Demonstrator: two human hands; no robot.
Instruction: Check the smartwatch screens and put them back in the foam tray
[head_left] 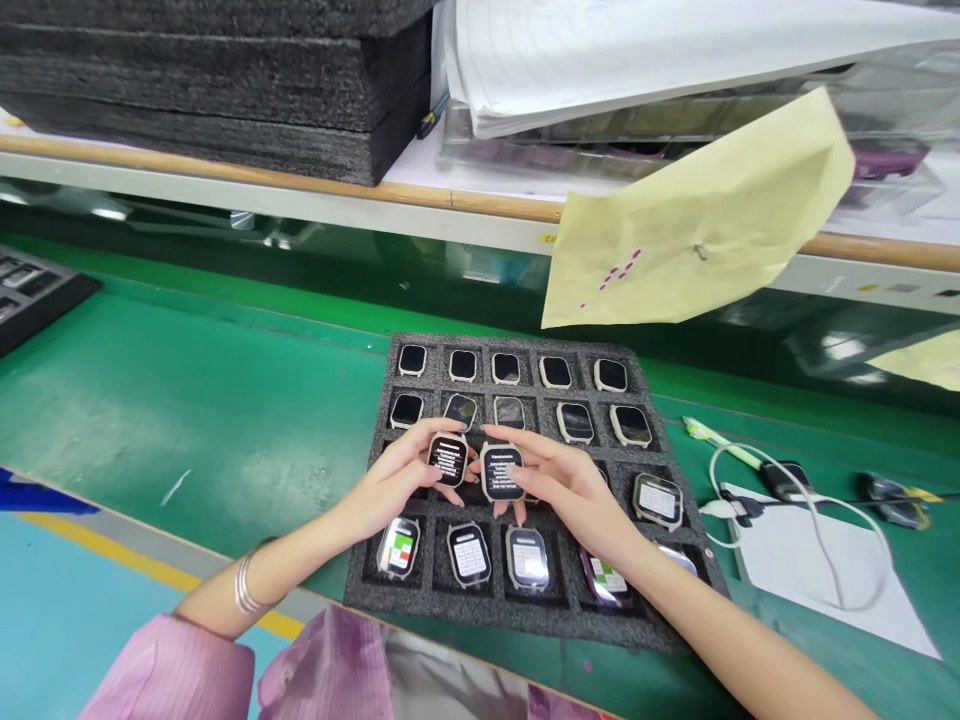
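Observation:
My left hand (409, 465) grips a smartwatch (449, 459) with a pale case and lines of white text on its dark screen. A second lit smartwatch (502, 472) is held in my right hand (551, 475), thumb over its screen. The two watches are side by side above a black foam tray (472, 595). Rows of watch cases sit in the tray's pockets. Those at the far side, such as one watch (556, 372), have dark screens; nearer ones, like another watch (469, 554), are lit. My hands and right forearm hide part of the third row.
A shelf holds stacked black foam (225, 100), white papers (637, 50) and clear plastic trays. A yellow paper (690, 220) hangs from its edge. At right lie a white cable (821, 560), a white sheet (810, 570) and a highlighter (724, 443). Another foam tray (49, 310) is far left.

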